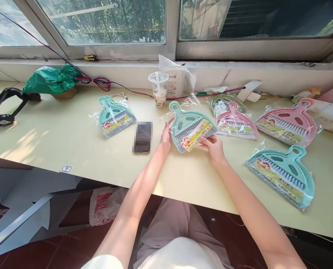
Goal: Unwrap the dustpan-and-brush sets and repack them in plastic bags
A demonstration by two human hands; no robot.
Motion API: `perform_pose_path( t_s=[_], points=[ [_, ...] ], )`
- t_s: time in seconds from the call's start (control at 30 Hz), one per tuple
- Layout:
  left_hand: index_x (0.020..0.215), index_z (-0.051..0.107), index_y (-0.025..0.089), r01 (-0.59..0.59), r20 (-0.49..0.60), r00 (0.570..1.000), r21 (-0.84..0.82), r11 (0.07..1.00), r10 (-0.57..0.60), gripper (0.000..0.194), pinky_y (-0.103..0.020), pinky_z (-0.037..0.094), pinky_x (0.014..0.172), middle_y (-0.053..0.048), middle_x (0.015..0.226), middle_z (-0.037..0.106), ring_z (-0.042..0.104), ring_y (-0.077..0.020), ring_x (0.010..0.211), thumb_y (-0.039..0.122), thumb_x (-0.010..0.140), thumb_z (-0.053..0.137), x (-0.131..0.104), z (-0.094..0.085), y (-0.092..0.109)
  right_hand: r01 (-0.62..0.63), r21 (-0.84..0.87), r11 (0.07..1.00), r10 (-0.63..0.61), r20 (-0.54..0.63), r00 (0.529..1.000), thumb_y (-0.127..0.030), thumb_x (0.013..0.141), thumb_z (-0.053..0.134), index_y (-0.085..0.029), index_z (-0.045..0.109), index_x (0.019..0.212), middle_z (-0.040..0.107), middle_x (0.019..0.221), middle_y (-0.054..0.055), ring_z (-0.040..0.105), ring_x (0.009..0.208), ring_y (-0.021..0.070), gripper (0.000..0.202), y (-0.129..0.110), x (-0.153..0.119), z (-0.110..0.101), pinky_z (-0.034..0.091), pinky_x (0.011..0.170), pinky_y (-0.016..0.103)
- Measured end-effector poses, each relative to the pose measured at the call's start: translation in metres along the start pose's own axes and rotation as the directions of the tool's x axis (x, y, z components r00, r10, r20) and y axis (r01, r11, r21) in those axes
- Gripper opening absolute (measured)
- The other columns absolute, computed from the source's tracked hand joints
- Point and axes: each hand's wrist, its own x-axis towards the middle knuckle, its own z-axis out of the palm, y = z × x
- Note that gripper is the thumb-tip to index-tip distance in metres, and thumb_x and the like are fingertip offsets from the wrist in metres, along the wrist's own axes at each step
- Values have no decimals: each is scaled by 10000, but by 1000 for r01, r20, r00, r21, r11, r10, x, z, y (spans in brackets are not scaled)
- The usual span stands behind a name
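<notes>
A bagged green dustpan-and-brush set (pixel 187 125) is between my two hands, tilted, its handle up at the left and a yellow label across its brush. My right hand (pixel 213 147) grips its lower right edge, thumb on the label. At its left edge, my left hand (pixel 166 136) touches the plastic with fingers stretched upward. Right of it lie a small pink set (pixel 235 123), a larger pink set (pixel 290 121) and a larger green set (pixel 286 175), all bagged. Another green set (pixel 116 117) lies to the left, beyond a phone (pixel 142 137).
A plastic cup (pixel 158 91) and a bagged packet (pixel 175 82) stand at the back by the windowsill. Cables run along the back. At the far left are a green bag (pixel 51 80) and a black device (pixel 3 108). The table's front edge is near my lap.
</notes>
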Motion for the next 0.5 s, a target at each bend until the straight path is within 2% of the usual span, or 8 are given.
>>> perform_pose_path(
  t_s=[0.1, 0.2, 0.3, 0.37, 0.43, 0.5],
  points=[
    [1389, 459, 270, -112, -159, 981, 19, 993, 114, 563, -365, 491, 943, -89, 1215, 644, 615, -240, 1133, 592, 929, 415, 5, -11, 7, -68, -82, 994, 76, 99, 992, -474, 510, 868, -158, 703, 866, 731, 874, 79, 692, 709, 194, 504, -13, 4, -15, 617, 619, 345],
    [1353, 477, 248, -129, -210, 969, 28, 991, 132, 496, -316, 487, 940, -91, 1221, 639, 623, -196, 1112, 537, 955, 409, 5, -16, 12, -72, -153, 986, 92, 126, 988, -438, 500, 877, -168, 726, 887, 734, 895, 88, 691, 717, 202, 495, -30, -2, -49, 606, 581, 334],
    [1369, 415, 240, -138, -178, 974, 34, 990, 142, 505, -317, 485, 948, -114, 1240, 624, 631, -186, 1093, 449, 925, 532, 5, -13, 9, -41, -139, 989, 42, 6, 999, -413, 530, 870, -188, 728, 849, 727, 893, 90, 681, 695, 193, 415, -36, -24, -93, 600, 563, 332],
    [1430, 275, 264, -169, -215, 959, 88, 982, 184, 663, -323, 487, 945, -129, 1289, 586, 616, -188, 1119, 344, 878, 632, 5, -9, 5, -20, -101, 995, 10, -100, 995, -399, 546, 866, -197, 722, 815, 717, 880, 87, 663, 653, 174, 366, -31, -44, -117, 587, 531, 316],
    [1467, 117, 292, -211, -274, 926, 193, 958, 259, 852, -326, 469, 968, -144, 1359, 523, 574, -192, 1184, 254, 836, 687, 4, -4, 0, 7, -60, 998, -17, -181, 983, -393, 564, 859, -203, 715, 810, 705, 874, 81, 644, 621, 159, 343, -23, -63, -129, 573, 501, 300],
    [1481, 22, 303, -254, -289, 888, 343, 905, 359, 955, -338, 420, 1028, -158, 1436, 438, 495, -205, 1279, 226, 817, 705, 1, 1, -2, 36, -31, 999, -42, -229, 973, -393, 580, 853, -203, 707, 827, 694, 869, 74, 635, 613, 153, 345, -16, -78, -130, 567, 489, 294]
  ],
)
